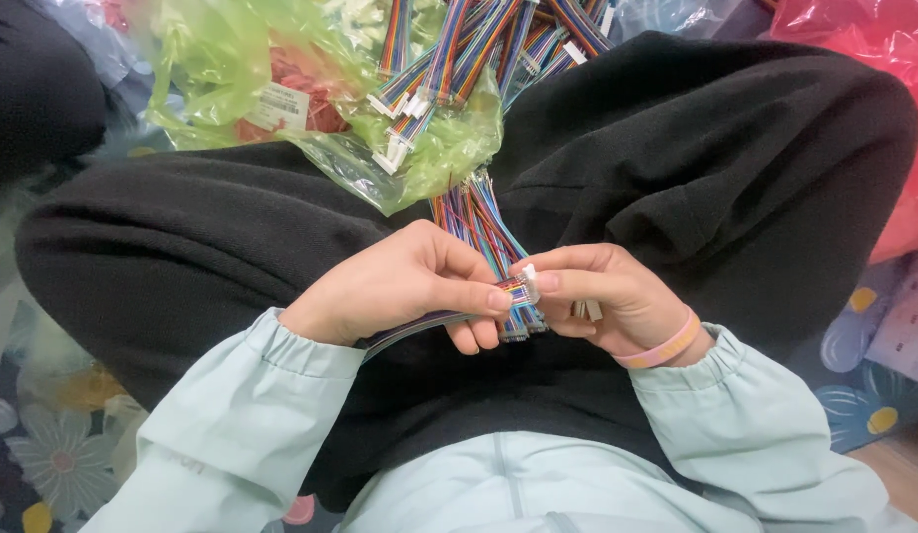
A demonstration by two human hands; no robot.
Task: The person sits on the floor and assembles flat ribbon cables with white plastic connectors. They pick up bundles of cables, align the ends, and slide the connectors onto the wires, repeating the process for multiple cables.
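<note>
Over the lap, both hands pinch one rainbow ribbon cable (429,322): left hand (400,286) holding wires, right hand (602,296) gripping its white connector (529,272). More cables (474,212) lie between the knees.

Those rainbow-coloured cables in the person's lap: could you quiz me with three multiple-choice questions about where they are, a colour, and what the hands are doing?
1. Where does the loose heap of ribbon cables lie?
A. On a green plastic bag beyond the knees
B. On a wooden shelf
C. In a metal bucket

2. What colour is the wristband on the right wrist?
A. Blue
B. Pink
C. Black

3. How do the hands hold the cable between them?
A. Both lie flat and open
B. Only one touches it
C. Both pinch it by the fingertips

Answers:
1 A: the ribbon cables rest on the green plastic bag.
2 B: the wristband is pink.
3 C: the left hand and right hand both pinch the cable at its white connector end.
</note>
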